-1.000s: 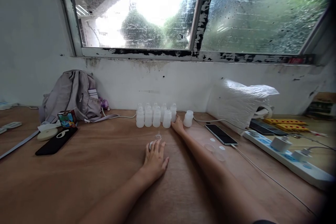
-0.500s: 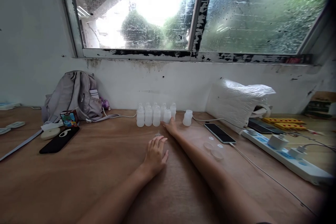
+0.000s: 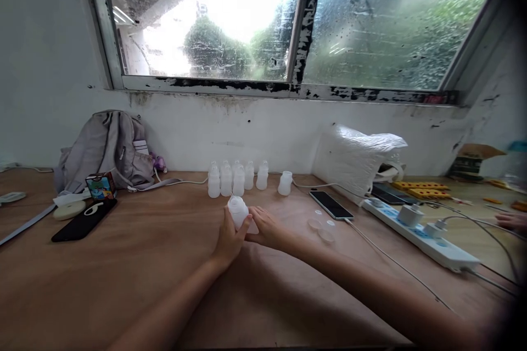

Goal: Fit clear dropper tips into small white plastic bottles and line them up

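Note:
My left hand (image 3: 229, 238) is wrapped around a small translucent white bottle (image 3: 237, 211), its thumb along the near side. The bottle is raised just off or at the table, its top tilted towards me; a small clear piece shows at its upper edge, too small to make out. From the right, my right hand (image 3: 263, 226) closes its fingers on the same bottle, partly hiding its side. Behind the hands stands a row of several similar bottles (image 3: 226, 180) with narrower clear tops. An uncapped wide-mouthed bottle (image 3: 285, 184) stands apart to their right.
Clear thin discs (image 3: 326, 236) lie right of my hands, near a phone (image 3: 331, 205) on a cable. Further right is a power strip (image 3: 424, 238) and a silvery padded bag (image 3: 358, 159). At left are a backpack (image 3: 109, 148) and a black phone (image 3: 84, 221). Another person's hand (image 3: 513, 222) shows far right.
My right hand has drawn back from the row with a bottle and met my left hand, which has closed around it. The view has shifted slightly to the right.

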